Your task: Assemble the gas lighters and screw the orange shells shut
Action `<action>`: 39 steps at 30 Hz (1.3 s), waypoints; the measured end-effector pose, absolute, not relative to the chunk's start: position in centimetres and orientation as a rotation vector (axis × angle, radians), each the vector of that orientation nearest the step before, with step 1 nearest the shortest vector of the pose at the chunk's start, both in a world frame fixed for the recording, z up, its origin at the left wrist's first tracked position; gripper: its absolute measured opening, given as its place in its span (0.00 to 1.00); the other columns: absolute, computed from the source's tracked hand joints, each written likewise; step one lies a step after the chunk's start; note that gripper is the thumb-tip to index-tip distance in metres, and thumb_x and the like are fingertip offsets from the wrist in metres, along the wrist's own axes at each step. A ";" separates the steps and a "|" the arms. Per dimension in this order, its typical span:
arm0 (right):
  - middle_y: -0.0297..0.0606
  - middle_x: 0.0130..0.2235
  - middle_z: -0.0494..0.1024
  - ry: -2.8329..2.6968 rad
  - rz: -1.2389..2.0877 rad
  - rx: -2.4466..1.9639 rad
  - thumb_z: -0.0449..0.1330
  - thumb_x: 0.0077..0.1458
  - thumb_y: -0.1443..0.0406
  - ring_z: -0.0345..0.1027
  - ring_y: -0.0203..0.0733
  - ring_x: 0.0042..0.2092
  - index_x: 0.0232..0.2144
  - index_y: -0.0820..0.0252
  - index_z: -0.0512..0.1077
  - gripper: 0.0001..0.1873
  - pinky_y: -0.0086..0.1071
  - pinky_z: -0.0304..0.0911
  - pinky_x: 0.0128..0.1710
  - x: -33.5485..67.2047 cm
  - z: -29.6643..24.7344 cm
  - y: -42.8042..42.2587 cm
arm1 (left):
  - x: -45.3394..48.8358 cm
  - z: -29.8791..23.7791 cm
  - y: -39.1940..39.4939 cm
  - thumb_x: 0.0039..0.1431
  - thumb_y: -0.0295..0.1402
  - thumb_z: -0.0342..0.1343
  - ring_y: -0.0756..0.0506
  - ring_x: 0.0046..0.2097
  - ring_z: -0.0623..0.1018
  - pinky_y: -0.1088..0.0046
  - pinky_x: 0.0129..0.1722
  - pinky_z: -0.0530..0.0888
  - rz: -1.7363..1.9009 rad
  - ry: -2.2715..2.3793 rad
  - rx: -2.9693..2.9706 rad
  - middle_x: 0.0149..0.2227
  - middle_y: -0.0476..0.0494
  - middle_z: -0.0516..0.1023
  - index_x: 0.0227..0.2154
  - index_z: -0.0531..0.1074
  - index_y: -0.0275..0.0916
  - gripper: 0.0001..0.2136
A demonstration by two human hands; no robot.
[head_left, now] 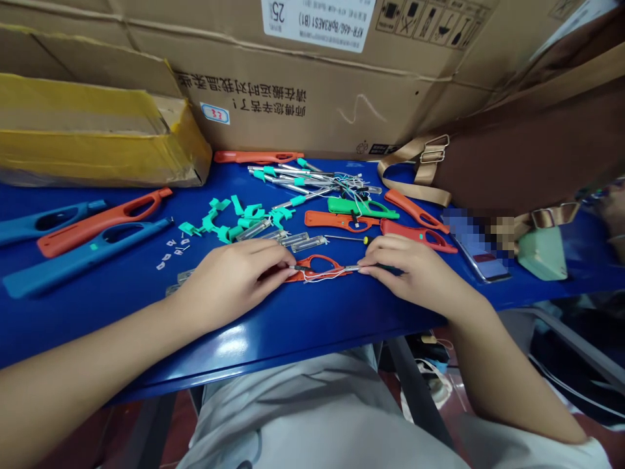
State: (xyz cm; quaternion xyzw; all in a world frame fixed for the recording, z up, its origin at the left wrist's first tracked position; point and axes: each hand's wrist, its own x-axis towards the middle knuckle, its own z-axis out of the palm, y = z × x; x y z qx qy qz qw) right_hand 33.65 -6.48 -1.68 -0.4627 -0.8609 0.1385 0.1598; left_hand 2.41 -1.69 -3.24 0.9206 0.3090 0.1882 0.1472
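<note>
An orange plastic lighter shell (319, 267) with white wires and a metal tube lies on the blue table (303, 319), between my hands. My left hand (234, 277) rests on its left end, fingers curled and pinching it. My right hand (415, 270) grips the metal tube end at the right, fingers closed. Just behind lie short metal tubes (297, 240) and a thin screwdriver (349, 238).
Orange and blue long shells (88, 238) lie at the left. Green clips (239, 218), metal tubes with wires (312, 179) and more orange and green shells (361, 212) fill the middle back. Cardboard boxes (312, 85) stand behind, a brown bag (512, 150) and a phone (476, 251) at right.
</note>
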 end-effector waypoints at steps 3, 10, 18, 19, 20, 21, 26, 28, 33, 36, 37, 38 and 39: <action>0.41 0.41 0.79 -2.461 0.374 -1.317 0.56 0.68 0.64 0.72 0.45 0.44 0.40 0.57 0.79 0.11 0.39 0.68 0.44 33.5 -1.8 -6.6 | 2.4 -3.2 -1.7 0.71 0.36 0.52 0.46 0.41 0.80 0.72 0.38 0.73 0.543 0.896 2.655 0.39 0.46 0.80 0.40 0.76 0.40 0.09; 0.41 0.42 0.79 -2.503 0.269 -1.339 0.54 0.69 0.65 0.71 0.44 0.44 0.40 0.58 0.79 0.13 0.38 0.68 0.44 32.7 -1.8 -7.0 | 2.4 -3.2 -1.6 0.70 0.37 0.51 0.44 0.40 0.79 0.70 0.37 0.73 0.543 0.924 2.666 0.39 0.45 0.80 0.39 0.75 0.39 0.10; 0.39 0.41 0.79 -2.521 0.014 -1.325 0.55 0.69 0.65 0.70 0.42 0.42 0.38 0.59 0.78 0.12 0.34 0.66 0.41 32.2 -2.6 -7.5 | 2.3 -3.5 -1.5 0.70 0.38 0.52 0.45 0.37 0.78 0.72 0.34 0.70 0.538 0.939 2.667 0.37 0.46 0.79 0.37 0.74 0.39 0.09; 0.38 0.41 0.80 -2.523 -0.003 -1.329 0.55 0.69 0.65 0.70 0.42 0.42 0.37 0.59 0.78 0.12 0.34 0.66 0.40 32.1 -2.6 -7.6 | 2.3 -3.5 -1.5 0.70 0.38 0.52 0.46 0.37 0.78 0.72 0.35 0.70 0.535 0.940 2.664 0.37 0.46 0.79 0.37 0.74 0.40 0.09; 0.38 0.41 0.80 -2.527 -0.018 -1.334 0.55 0.69 0.65 0.71 0.41 0.42 0.37 0.59 0.78 0.12 0.34 0.65 0.40 32.0 -2.6 -7.6 | 2.3 -3.5 -1.5 0.70 0.38 0.52 0.46 0.37 0.78 0.72 0.35 0.70 0.535 0.942 2.663 0.37 0.46 0.79 0.37 0.74 0.40 0.09; 0.38 0.40 0.80 -2.532 -0.038 -1.343 0.55 0.69 0.65 0.71 0.41 0.42 0.37 0.59 0.78 0.12 0.34 0.65 0.40 31.9 -2.6 -7.7 | 2.3 -3.4 -1.5 0.70 0.38 0.52 0.46 0.37 0.78 0.72 0.35 0.70 0.537 0.943 2.663 0.37 0.46 0.79 0.37 0.74 0.40 0.09; 0.38 0.38 0.80 -2.563 -0.150 -1.416 0.54 0.69 0.64 0.72 0.43 0.40 0.34 0.59 0.77 0.13 0.35 0.65 0.38 31.4 -2.2 -7.9 | 2.4 -3.3 -1.5 0.69 0.37 0.54 0.47 0.35 0.77 0.73 0.34 0.69 0.549 0.944 2.669 0.36 0.47 0.79 0.37 0.74 0.39 0.08; 0.38 0.39 0.80 -2.552 -0.063 -1.474 0.54 0.69 0.64 0.74 0.43 0.42 0.35 0.59 0.77 0.13 0.35 0.66 0.40 31.2 -1.9 -8.0 | 2.4 -3.3 -1.5 0.69 0.36 0.54 0.47 0.35 0.77 0.73 0.33 0.69 0.558 0.940 2.676 0.36 0.47 0.79 0.37 0.74 0.39 0.07; 0.38 0.46 0.78 -2.453 0.207 -1.542 0.57 0.68 0.63 0.75 0.43 0.46 0.46 0.57 0.78 0.11 0.36 0.69 0.46 30.5 -1.1 -7.9 | 2.1 -3.4 -1.5 0.68 0.35 0.55 0.48 0.35 0.77 0.74 0.33 0.68 0.556 0.945 2.664 0.36 0.48 0.79 0.38 0.74 0.40 0.06; 0.38 0.51 0.76 -2.457 0.262 -1.473 0.59 0.65 0.63 0.74 0.43 0.48 0.52 0.55 0.75 0.14 0.36 0.69 0.45 29.6 -0.9 -7.7 | 1.9 -3.4 -1.6 0.68 0.34 0.57 0.48 0.35 0.77 0.75 0.33 0.69 0.548 0.954 2.642 0.37 0.49 0.79 0.39 0.73 0.40 0.04; 0.38 0.51 0.75 -2.482 0.268 -1.441 0.59 0.65 0.63 0.74 0.43 0.48 0.51 0.54 0.74 0.13 0.36 0.69 0.44 29.3 -0.9 -7.7 | 1.9 -3.4 -1.6 0.68 0.34 0.57 0.49 0.35 0.77 0.75 0.33 0.68 0.552 0.954 2.636 0.37 0.49 0.79 0.39 0.73 0.41 0.04; 0.37 0.51 0.75 -2.504 0.274 -1.410 0.59 0.65 0.63 0.73 0.43 0.48 0.51 0.54 0.74 0.13 0.36 0.69 0.43 29.0 -0.9 -7.6 | 1.9 -3.4 -1.6 0.68 0.34 0.57 0.49 0.35 0.77 0.75 0.33 0.68 0.558 0.955 2.631 0.37 0.49 0.79 0.39 0.73 0.41 0.03; 0.37 0.52 0.75 -2.516 0.287 -1.384 0.59 0.65 0.63 0.73 0.43 0.48 0.50 0.53 0.74 0.12 0.35 0.68 0.43 28.7 -1.0 -7.5 | 1.9 -3.3 -1.7 0.68 0.33 0.57 0.49 0.34 0.77 0.76 0.32 0.68 0.563 0.955 2.626 0.37 0.50 0.79 0.39 0.73 0.41 0.03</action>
